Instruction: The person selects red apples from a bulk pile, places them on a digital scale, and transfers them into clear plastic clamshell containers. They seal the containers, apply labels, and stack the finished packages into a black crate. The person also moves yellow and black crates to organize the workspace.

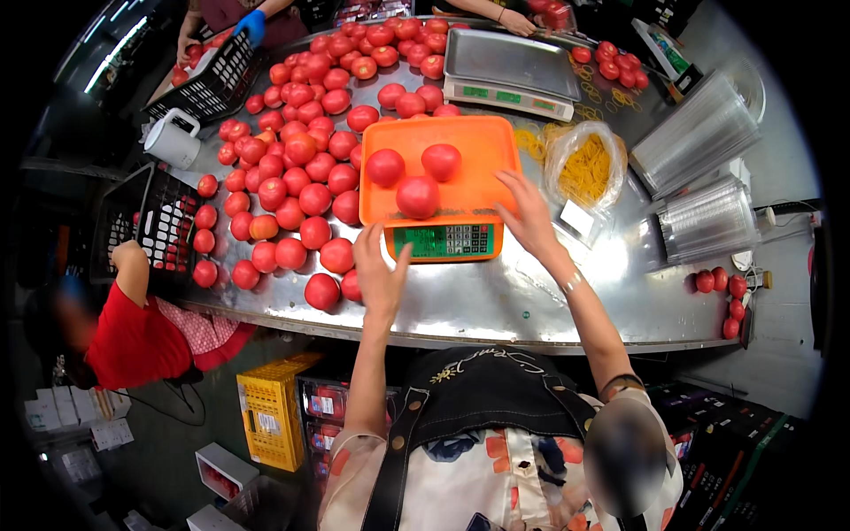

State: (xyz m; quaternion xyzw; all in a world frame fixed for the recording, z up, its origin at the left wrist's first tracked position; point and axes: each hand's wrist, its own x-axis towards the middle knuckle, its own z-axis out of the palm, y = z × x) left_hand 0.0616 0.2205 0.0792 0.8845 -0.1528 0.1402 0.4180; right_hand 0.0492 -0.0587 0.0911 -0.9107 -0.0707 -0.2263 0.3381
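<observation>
An orange plastic tray [478, 159] rests on an orange digital scale [498, 249] with a lit green display and keypad. Three tomatoes lie in the tray's left and middle part; one of them is the front tomato [418, 197]. My left hand [382, 272] is at the scale's left front corner, fingers apart, holding nothing, and partly covers that corner. At the tray's right edge my right hand [529, 214] is spread and empty; whether its fingertips touch the rim I cannot tell. Many loose tomatoes [315, 199] spread over the metal table [458, 299] to the left.
Behind the tray stands a larger metal scale [511, 63]. Rubber bands [588, 169] fill a clear bag; stacked clear plastic containers [697, 133] lie right. A white jug [172, 139] and black crates [159, 219] stand left. Co-workers' hands are at the far side and a red-sleeved person [139, 332] at left.
</observation>
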